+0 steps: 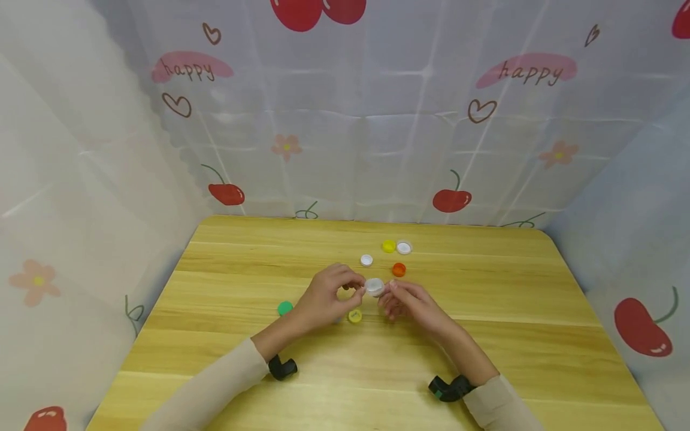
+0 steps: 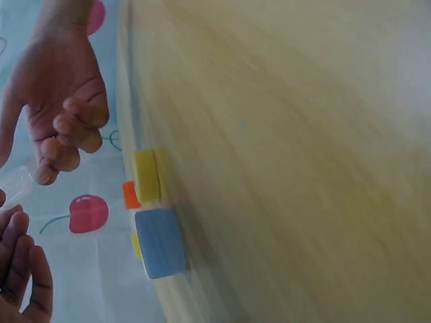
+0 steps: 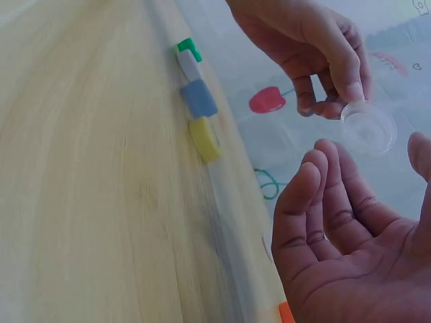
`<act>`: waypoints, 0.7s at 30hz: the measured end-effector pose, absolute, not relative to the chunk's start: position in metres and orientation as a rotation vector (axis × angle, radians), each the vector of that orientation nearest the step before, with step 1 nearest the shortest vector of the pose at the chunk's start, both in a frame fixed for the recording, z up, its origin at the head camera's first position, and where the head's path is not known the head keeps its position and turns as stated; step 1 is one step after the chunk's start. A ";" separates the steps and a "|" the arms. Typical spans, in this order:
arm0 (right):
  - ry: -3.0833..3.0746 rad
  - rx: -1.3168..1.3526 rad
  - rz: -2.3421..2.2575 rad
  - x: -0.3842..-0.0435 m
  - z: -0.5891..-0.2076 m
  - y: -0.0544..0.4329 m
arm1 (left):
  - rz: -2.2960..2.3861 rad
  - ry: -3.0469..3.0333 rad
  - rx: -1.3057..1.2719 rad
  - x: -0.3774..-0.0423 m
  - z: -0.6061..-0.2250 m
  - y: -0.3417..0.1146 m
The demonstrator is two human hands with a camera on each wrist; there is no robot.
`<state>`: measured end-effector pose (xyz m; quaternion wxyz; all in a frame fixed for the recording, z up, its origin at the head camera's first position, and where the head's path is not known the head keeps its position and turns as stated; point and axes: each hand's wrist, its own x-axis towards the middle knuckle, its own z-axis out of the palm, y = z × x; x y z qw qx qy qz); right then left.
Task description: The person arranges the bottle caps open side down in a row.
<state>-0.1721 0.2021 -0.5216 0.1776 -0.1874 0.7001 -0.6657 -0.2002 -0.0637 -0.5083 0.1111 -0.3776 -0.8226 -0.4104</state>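
Observation:
My left hand (image 1: 327, 294) pinches a small, clear, shallow round plastic lid (image 1: 374, 287) by its edge, with thumb and fingertips. In the right wrist view the lid (image 3: 368, 128) hangs from the left hand (image 3: 316, 47), its round face showing. My right hand (image 1: 412, 306) is just right of the lid, thumb close to its rim. From the right wrist, the right hand (image 3: 357, 249) shows loosely bent fingers and a thumb spread away, with nothing between them. A yellow cap (image 1: 354, 315) lies on the table below the lid, and a blue cap (image 2: 160, 242) is mostly hidden by my left hand in the head view.
Beyond the hands lie a white cap (image 1: 366, 260), an orange cap (image 1: 399, 269), a second yellow cap (image 1: 389, 246) and a clear-edged white cap (image 1: 403, 247). A green cap (image 1: 285, 307) lies left of my left wrist. The wooden table (image 1: 242, 251) meets a printed curtain (image 1: 356, 167) behind.

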 end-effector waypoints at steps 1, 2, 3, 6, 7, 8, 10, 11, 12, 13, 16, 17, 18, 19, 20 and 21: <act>1.929 -0.529 -1.898 -0.172 -0.522 0.202 | -1.120 -2.378 -1.146 -0.200 -0.508 -0.064; 1.886 -0.531 -1.909 -0.172 -0.522 0.201 | -1.047 -2.338 -1.177 -0.199 -0.508 -0.065; 1.850 -0.534 -1.917 -0.172 -0.522 0.201 | -0.981 -2.303 -1.203 -0.199 -0.507 -0.065; 1.785 -0.541 -1.931 -0.173 -0.523 0.199 | -0.850 -2.225 -1.270 -0.198 -0.506 -0.065; 1.773 -0.542 -1.933 -0.173 -0.523 0.199 | -0.824 -2.208 -1.286 -0.197 -0.506 -0.065; 1.768 -0.546 -1.932 -0.172 -0.523 0.199 | -0.811 -2.198 -1.295 -0.197 -0.506 -0.065; 1.759 -0.546 -1.932 -0.172 -0.523 0.198 | -0.801 -2.192 -1.306 -0.196 -0.507 -0.065; 1.758 -0.545 -1.931 -0.172 -0.523 0.198 | -0.805 -2.195 -1.307 -0.196 -0.507 -0.065; 1.761 -0.546 -1.930 -0.172 -0.523 0.198 | -0.807 -2.196 -1.304 -0.196 -0.508 -0.065; 1.763 -0.545 -1.930 -0.171 -0.523 0.198 | -0.810 -2.196 -1.303 -0.195 -0.509 -0.065; 1.766 -0.540 -1.930 -0.171 -0.524 0.198 | -0.828 -2.202 -1.298 -0.195 -0.509 -0.065; 1.769 -0.544 -1.931 -0.172 -0.524 0.198 | -0.839 -2.207 -1.296 -0.194 -0.510 -0.064; 1.778 -0.547 -1.931 -0.172 -0.524 0.198 | -0.853 -2.213 -1.292 -0.194 -0.509 -0.064; 1.790 -0.549 -1.935 -0.172 -0.524 0.199 | -0.875 -2.226 -1.290 -0.194 -0.509 -0.064; 1.802 -0.548 -1.941 -0.172 -0.525 0.199 | -0.908 -2.244 -1.285 -0.194 -0.509 -0.064; 1.838 -0.557 -1.941 -0.171 -0.524 0.198 | -0.947 -2.267 -1.278 -0.193 -0.508 -0.063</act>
